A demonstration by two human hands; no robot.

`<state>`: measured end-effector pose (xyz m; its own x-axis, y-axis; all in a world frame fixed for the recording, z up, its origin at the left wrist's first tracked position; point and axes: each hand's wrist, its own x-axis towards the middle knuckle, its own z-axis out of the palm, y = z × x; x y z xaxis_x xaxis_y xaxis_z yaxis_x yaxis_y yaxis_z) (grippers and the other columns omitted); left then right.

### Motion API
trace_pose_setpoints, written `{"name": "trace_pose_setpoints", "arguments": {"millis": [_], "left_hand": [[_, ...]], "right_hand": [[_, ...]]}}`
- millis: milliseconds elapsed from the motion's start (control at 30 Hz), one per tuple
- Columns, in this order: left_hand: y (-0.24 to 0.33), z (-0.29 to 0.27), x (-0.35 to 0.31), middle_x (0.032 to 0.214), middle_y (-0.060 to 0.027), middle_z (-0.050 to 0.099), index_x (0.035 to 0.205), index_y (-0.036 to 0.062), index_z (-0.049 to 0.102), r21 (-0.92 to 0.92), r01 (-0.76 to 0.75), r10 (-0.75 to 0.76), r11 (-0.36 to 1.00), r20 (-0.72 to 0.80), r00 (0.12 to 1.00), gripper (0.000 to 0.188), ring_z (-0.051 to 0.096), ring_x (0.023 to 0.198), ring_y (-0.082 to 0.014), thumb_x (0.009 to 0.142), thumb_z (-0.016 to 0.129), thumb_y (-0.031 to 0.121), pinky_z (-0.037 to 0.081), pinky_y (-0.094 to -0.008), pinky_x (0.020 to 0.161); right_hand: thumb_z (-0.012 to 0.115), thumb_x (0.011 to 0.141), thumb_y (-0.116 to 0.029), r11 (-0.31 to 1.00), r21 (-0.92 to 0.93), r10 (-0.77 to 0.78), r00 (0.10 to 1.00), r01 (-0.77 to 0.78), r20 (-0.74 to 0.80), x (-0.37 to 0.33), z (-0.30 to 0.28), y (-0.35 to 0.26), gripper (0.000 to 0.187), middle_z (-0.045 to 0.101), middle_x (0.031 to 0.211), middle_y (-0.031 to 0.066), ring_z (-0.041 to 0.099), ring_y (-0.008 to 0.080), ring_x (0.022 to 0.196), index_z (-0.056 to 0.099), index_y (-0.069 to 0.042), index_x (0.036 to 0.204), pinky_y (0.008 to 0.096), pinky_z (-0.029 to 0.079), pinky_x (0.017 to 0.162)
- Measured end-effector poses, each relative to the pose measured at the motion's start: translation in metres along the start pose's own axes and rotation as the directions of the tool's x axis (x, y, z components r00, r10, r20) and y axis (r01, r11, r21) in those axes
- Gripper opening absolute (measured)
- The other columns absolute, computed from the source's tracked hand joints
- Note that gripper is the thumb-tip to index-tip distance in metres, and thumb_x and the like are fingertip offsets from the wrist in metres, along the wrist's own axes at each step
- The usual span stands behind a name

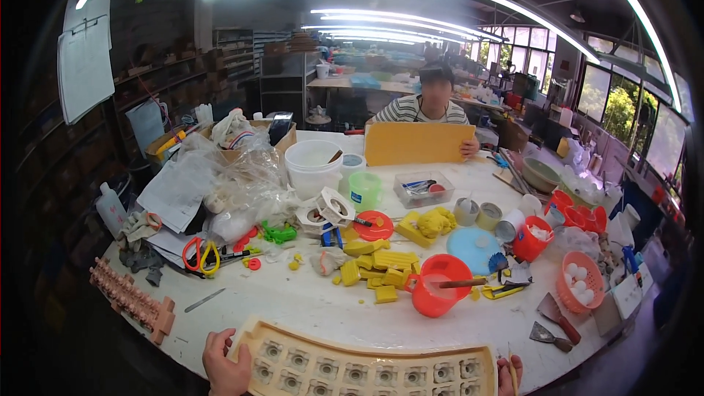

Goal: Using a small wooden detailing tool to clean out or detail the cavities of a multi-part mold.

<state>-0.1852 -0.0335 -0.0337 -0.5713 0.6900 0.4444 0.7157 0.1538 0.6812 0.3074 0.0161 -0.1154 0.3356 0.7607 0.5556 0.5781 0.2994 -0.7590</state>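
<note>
- Your left hand closes around the left end of a long, cream-coloured mould tray, thumb laid over the rim and fingers curled along its outer side.
- Your right hand is at the tray's right end, its fingers bent together on a thin, tan, round stick that points upward; you seem to steady the tray there too, but you cannot tell how firmly.
- The tray lies across the middle of the near edge of the white table, its lower part cut off from view; two rows of square, grey-lined cavities show. Whether it rests on the table or hangs just above, you cannot tell.
- Toward the table's near left corner, you have a salmon-pink, ridged strip and, between it and the tray, a slim grey metal blade.
- Beyond the tray, mid-table, stand a bright red plastic pitcher with a brown stick across its mouth and a group of yellow, clay-like blocks.
- Near the right edge, two flat scrapers lie beside a pink plastic basket holding white balls.
</note>
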Motion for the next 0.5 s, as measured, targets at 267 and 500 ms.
{"name": "trace_pose_setpoints", "arguments": {"millis": [267, 500], "left_hand": [[0.018, -0.013, -0.003, 0.1, -0.0188, 0.063, 0.122, -0.0024, 0.065, 0.079, -0.092, 0.088, 0.993, 0.052, 0.995, 0.035, 0.062, 0.089, -0.0349, 0.091, 0.073, 0.011, 0.052, -0.0431, 0.081], [0.041, -0.027, -0.014, 0.103, -0.0215, 0.064, 0.121, -0.0029, 0.066, 0.09, -0.386, 0.391, 0.918, -0.049, 0.919, 0.035, 0.061, 0.094, -0.0416, 0.09, 0.073, 0.012, 0.05, -0.0508, 0.088]], "right_hand": [[0.07, 0.086, -0.012, 0.984, -0.084, -0.154, 0.988, 0.155, 0.025, -0.002, -0.001, -0.004, 0.027, 0.069, 0.107, 0.0241, 0.066, 0.0415, 0.106, 0.069, 0.007, 0.105, 0.0574, 0.049, 0.104], [0.069, 0.088, -0.007, 0.996, 0.072, 0.063, 0.998, -0.061, -0.028, -0.001, -0.001, -0.016, 0.026, 0.07, 0.111, 0.0234, 0.062, 0.0414, 0.116, 0.07, 0.008, 0.11, 0.0505, 0.05, 0.103]]}}
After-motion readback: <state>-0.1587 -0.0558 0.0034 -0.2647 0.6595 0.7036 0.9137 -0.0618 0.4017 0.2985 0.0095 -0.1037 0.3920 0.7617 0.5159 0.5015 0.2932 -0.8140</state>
